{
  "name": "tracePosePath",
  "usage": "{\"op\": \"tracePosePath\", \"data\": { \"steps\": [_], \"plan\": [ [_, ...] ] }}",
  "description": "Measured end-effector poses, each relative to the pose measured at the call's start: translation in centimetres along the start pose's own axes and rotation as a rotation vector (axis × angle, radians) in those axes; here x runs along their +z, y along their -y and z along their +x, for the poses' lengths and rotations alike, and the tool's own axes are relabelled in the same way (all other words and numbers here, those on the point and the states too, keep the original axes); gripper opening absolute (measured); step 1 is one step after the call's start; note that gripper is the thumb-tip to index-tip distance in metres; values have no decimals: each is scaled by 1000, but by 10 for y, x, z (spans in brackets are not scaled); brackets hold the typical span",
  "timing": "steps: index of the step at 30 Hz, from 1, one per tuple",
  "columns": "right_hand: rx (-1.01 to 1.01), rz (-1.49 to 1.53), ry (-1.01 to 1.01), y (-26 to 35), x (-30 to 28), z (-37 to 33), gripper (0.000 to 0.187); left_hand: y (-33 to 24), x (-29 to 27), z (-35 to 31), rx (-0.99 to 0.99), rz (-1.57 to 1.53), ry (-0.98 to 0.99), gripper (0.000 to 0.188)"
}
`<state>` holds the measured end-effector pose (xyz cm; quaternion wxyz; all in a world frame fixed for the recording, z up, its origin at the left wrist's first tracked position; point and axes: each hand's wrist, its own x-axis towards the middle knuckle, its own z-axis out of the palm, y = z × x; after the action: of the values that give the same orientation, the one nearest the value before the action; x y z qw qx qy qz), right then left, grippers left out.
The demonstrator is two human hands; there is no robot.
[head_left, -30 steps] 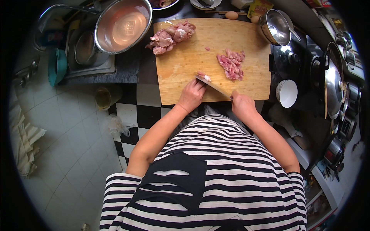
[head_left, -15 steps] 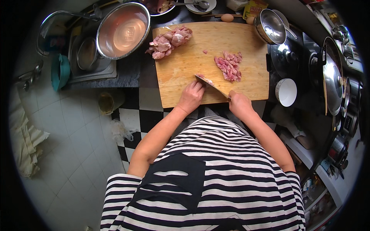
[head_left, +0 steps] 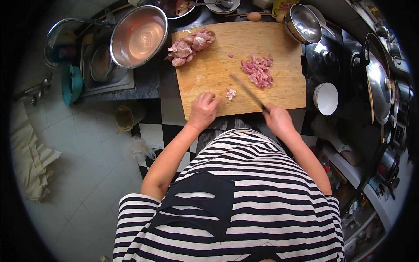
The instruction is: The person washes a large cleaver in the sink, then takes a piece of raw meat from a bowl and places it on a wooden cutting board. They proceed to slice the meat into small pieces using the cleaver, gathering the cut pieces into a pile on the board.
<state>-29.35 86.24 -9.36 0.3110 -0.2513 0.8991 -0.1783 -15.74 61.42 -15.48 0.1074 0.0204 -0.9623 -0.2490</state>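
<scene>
My right hand (head_left: 279, 119) is wrapped round the handle of a kitchen knife (head_left: 248, 92), its blade angled up and left over a wooden cutting board (head_left: 279, 39). Just left of the blade lies a small clump of cut pale-pink meat (head_left: 231, 93). My left hand (head_left: 204, 110) rests at the board's near edge beside that clump, fingers bent and thumb apart, with nothing visible in it. Right of the blade's tip is a pile of sliced raw meat (head_left: 258, 70). A larger heap of uncut raw meat (head_left: 191, 47) sits at the board's upper left.
A big metal basin (head_left: 139, 37) stands by the sink (head_left: 109, 87) on the left. Metal bowls (head_left: 304, 24) overlap the board's far right corner. To the right are a white bowl (head_left: 326, 99) and a lidded pan (head_left: 378, 83). An egg (head_left: 254, 16) lies behind the board.
The knife has moved right and lifted off the small clump of meat, which now shows in full. My left hand has drawn back left, away from the blade.
</scene>
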Motion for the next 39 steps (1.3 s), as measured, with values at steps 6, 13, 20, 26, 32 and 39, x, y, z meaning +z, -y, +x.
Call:
{"op": "tracePosePath", "data": {
  "steps": [6, 13, 20, 26, 32, 39],
  "plan": [
    [14, -116, 144, 3, 13, 4, 15, 18, -24, -8, -122, 46, -93, 25],
    [175, 261, -301, -19, -21, 0, 21, 40, -52, 10, -128, 89, -156, 23],
    [231, 77, -194, -1, -5, -21, 18, 56, -78, 68, -57, 94, -262, 17],
    [259, -68, -144, 1, 30, -16, 14, 75, -72, 125, -34, 188, -249, 37],
    [323, -60, -168, 3, 44, -16, 13, 92, -53, 165, -215, 350, 32, 54],
    [375, -65, -203, 5, 53, -19, 12, 110, -39, 168, -168, 228, 14, 46]
  ]
}}
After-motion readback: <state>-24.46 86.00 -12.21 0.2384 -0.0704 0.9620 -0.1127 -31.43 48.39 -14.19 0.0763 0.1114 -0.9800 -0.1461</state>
